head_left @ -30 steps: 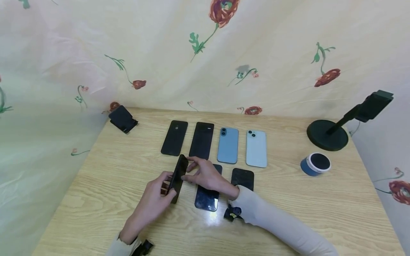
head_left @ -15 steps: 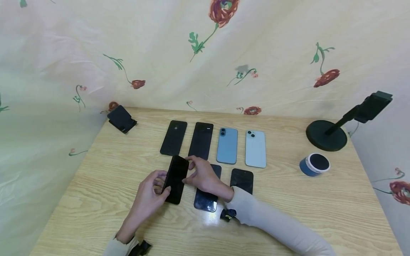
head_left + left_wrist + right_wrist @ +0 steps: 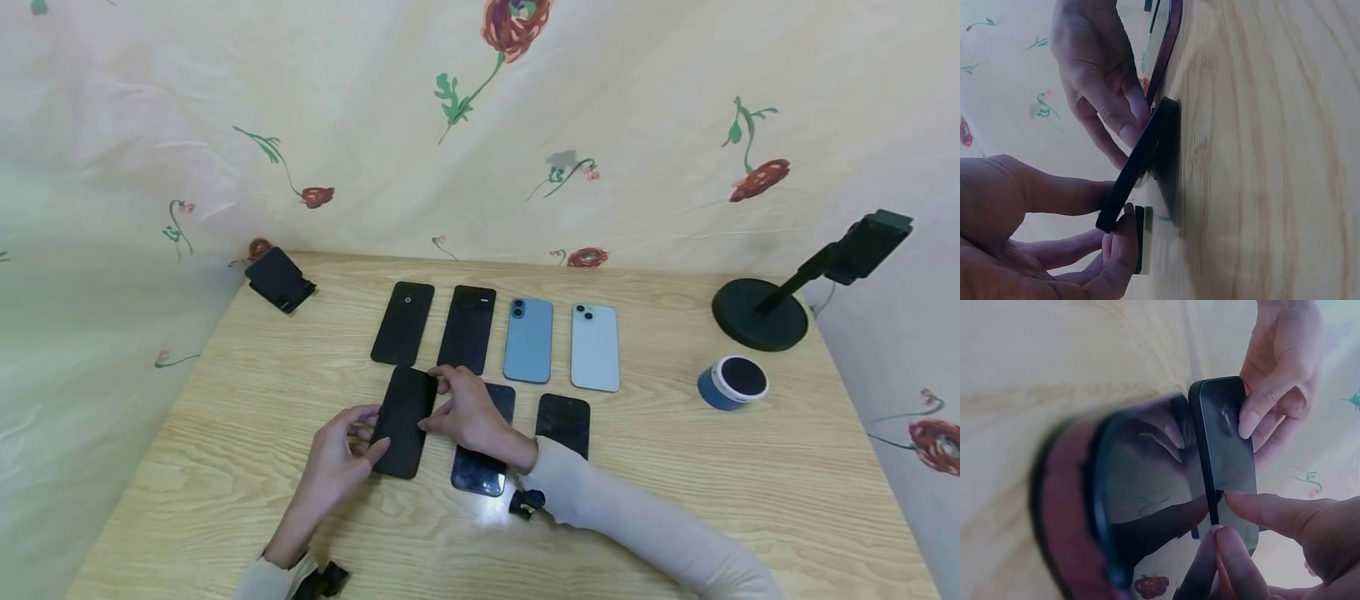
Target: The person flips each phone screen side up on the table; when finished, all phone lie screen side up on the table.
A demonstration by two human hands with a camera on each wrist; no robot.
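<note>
A black smartphone is held between both hands near the table's middle. My left hand grips its left long edge, thumb on the upper face and fingers below. On the opposite edge, my right hand pinches it near the far corner with thumb and fingers. Seen from the left wrist, the phone tilts, its left edge raised off the wood. Partly under my right wrist lies a second dark phone with a glossy screen. In the right wrist view that phone's reddish side fills the foreground.
Behind the hands lie two black phones, a blue phone and a pale blue phone. Another dark phone is near my right sleeve. A folded black stand, a round-based stand and a blue-white tub flank them.
Both hands have turned the held phone from standing nearly on edge to lying much flatter, its dark face upward. They have shifted slightly left with it.
</note>
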